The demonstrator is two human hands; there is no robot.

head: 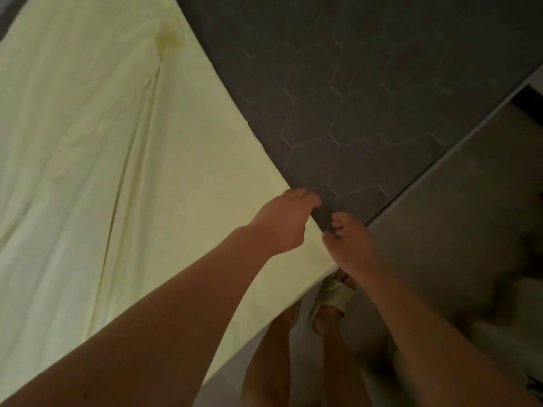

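Note:
A pale yellow bed sheet (97, 160) covers the left part of a dark grey mattress (367, 92) with a hexagon pattern. The sheet's edge runs diagonally from the top down to my hands. My left hand (282, 221) grips that edge with curled fingers, near the mattress's near side. My right hand (349, 239) is just to its right, its fingertips pinching the sheet's edge where it meets the mattress border. The sheet is wrinkled, with long folds and a darker stain near the top.
The mattress's piped edge (417, 186) runs diagonally at the right, with its grey side panel (458, 201) below. My legs and a foot in a light sandal (329, 301) stand on the floor beside the bed. Dim, blurred shapes lie at the far right.

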